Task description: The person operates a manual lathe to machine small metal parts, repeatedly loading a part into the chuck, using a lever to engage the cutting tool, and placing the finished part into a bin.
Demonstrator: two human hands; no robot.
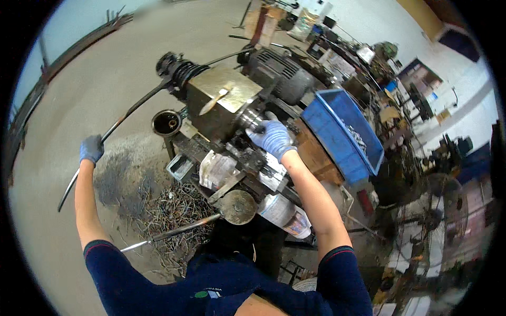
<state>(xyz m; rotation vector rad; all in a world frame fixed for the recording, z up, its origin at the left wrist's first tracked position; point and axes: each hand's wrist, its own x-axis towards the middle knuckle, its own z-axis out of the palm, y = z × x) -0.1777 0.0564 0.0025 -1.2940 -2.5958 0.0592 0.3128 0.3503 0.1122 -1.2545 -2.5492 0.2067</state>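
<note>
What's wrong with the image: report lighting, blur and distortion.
Head view: fisheye rim blacks out the corners; head view: pale sheen on the box top; head view: fan soft, blades hard to make out; head view: right hand clear enough to show striping.

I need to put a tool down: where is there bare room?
Bare floor lies between the left hand and the wall-side bars; the metal box top is bare beside the brush. Crowded: the metal scrap heap and around the right hand.
</note>
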